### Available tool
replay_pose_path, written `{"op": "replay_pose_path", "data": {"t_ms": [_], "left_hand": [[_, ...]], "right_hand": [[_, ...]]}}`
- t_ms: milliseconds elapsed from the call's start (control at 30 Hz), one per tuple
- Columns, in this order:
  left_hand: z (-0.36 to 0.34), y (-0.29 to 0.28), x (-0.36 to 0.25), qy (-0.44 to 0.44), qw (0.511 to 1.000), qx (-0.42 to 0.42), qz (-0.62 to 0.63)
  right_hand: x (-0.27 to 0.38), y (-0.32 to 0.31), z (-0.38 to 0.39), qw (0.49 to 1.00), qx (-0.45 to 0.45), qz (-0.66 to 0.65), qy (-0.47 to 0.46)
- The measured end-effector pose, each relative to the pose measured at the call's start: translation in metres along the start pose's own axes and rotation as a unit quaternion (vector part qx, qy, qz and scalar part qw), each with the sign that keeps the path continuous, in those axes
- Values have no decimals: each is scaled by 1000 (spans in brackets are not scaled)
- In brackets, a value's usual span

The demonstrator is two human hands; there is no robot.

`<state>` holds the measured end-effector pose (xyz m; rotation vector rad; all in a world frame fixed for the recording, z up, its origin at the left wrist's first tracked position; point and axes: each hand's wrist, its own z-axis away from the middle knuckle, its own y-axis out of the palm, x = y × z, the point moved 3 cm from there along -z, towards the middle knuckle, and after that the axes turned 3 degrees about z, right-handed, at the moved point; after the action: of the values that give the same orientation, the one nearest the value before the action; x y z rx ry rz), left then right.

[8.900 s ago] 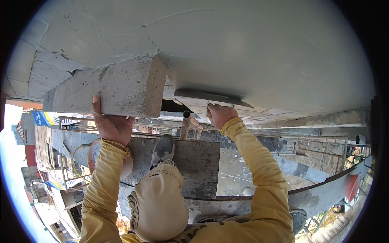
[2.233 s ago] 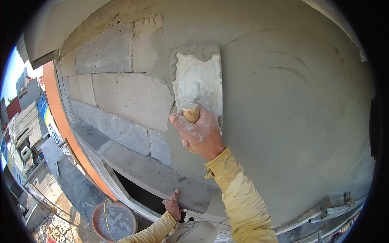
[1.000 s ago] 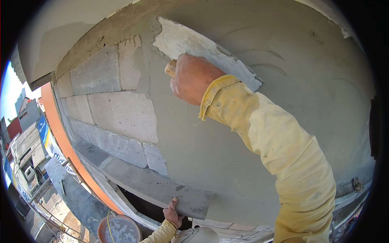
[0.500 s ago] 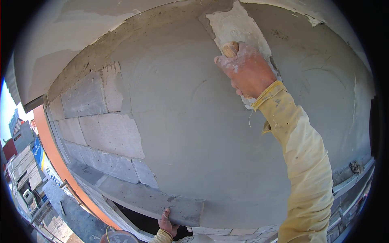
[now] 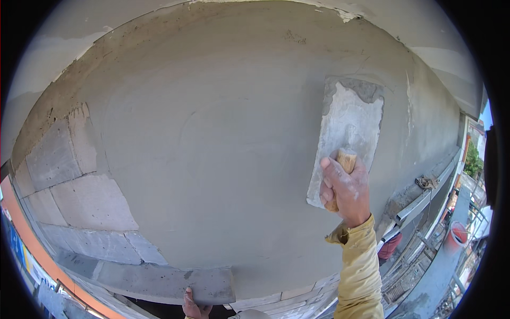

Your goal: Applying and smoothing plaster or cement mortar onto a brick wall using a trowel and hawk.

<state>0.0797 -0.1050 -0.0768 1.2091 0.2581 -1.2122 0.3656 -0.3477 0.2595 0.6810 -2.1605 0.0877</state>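
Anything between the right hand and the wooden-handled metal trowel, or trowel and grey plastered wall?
Nothing visible: right hand holds the metal trowel by its wooden handle; trowel seems to lie against the grey wall.

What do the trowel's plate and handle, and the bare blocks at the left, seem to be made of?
Trowel plate: probably metal, judging by its thin, flat shape; a dull whitish crust and grey mortar hide its finish.
Handle: likely wood, tan and matte with a faintly streaked look.
Blocks: apparently concrete, perhaps a lightweight type, pale grey and matte with small pits.
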Motion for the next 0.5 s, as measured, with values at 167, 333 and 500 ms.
{"op": "replay_pose_path", "data": {"t_ms": [167, 333, 500], "left_hand": [[-9, -21, 8, -80, 990, -1, -116], [11, -36, 46, -188, 885, 247, -347], [103, 120, 26, 327, 736, 412, -427]], "right_hand": [[-71, -23, 93, 989, 48, -80, 112], [-118, -28, 149, 979, 22, -91, 179], [-110, -3, 173, 983, 63, 22, 174]]}}
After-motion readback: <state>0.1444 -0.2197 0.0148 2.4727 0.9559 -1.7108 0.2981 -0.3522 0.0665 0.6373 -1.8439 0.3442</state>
